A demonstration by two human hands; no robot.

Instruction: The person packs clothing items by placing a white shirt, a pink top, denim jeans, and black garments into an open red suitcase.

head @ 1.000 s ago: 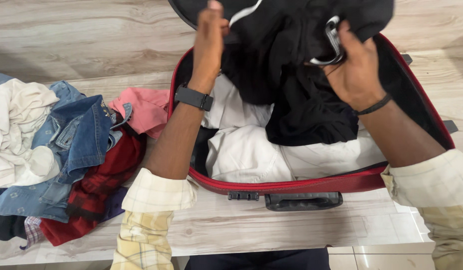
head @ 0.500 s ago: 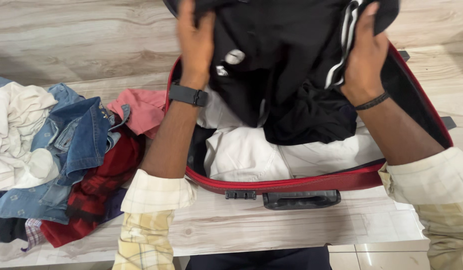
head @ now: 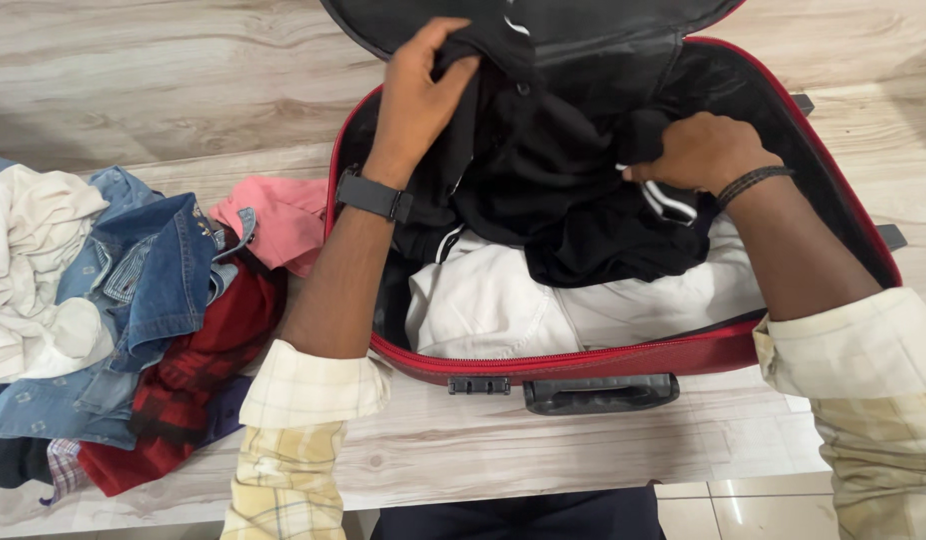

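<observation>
Both your hands have come down since the earlier frame, bringing the black garment (head: 553, 170) from up in front of the lid into the red suitcase (head: 623, 360). Your left hand (head: 415, 100) now has its grip pinched on a fold of the garment near the case's back left corner, fingers curled over the cloth. Your right hand (head: 701, 150) is pressed together around a bunch of the same garment, at a part with white stripes, toward the right side of the case. That garment lies on top of white clothes (head: 503, 305) that fill the near half of the suitcase. The suitcase rests open on the wood-grain worktop (head: 183, 70). To its left, a pile of clothes (head: 133, 320) holds a denim jacket, a red plaid shirt, a pink piece and a white one.
</observation>
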